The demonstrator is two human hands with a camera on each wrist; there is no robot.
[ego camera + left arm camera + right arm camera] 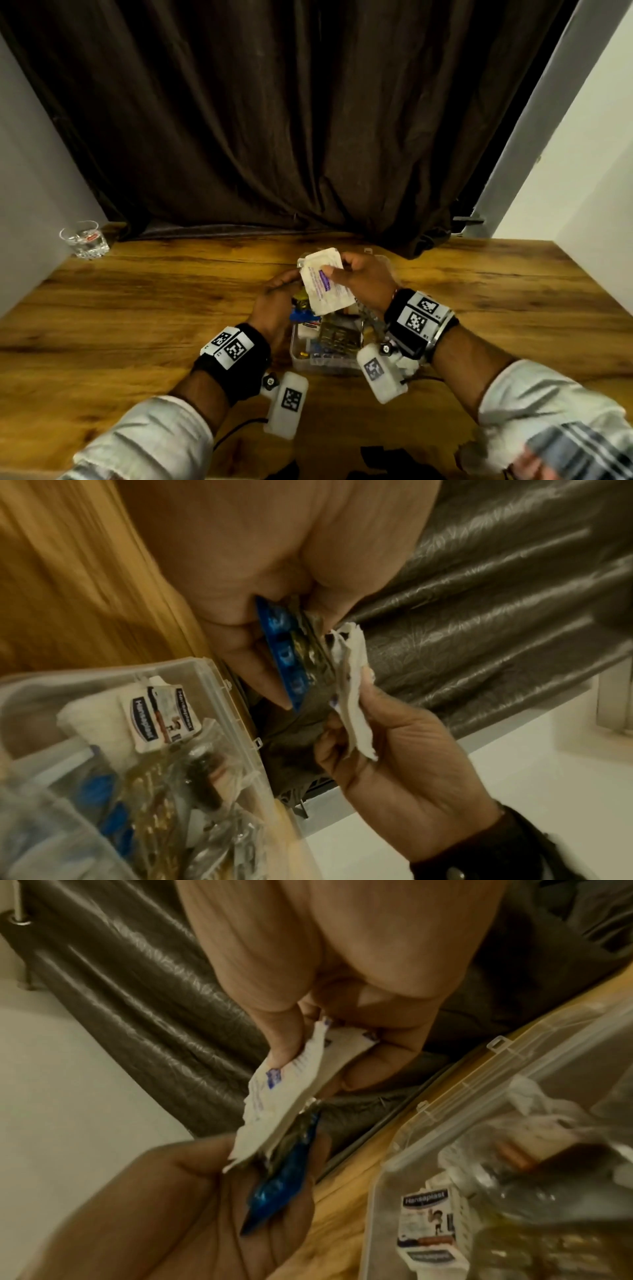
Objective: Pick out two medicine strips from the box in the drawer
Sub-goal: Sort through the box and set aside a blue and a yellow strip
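A clear plastic box (301, 359) full of medical items stands open on the wooden table (137, 308). Above its far end my left hand (284, 291) grips a blue medicine strip (281, 653) together with a gold and silver strip (308, 647), held on edge between thumb and fingers. My right hand (337, 270) pinches a few white paper packets (325, 284) with purple print, pressed against those strips. In the right wrist view the white packets (291, 1085) touch the blue strip (284, 1177) lying in the left palm. More strips lie in the box (337, 337).
A Hansaplast plaster pack (161, 718) and a white roll lie in the box. An empty glass (85, 238) stands at the table's far left corner. A dark brown curtain (291, 120) hangs behind the table, with pale walls on both sides.
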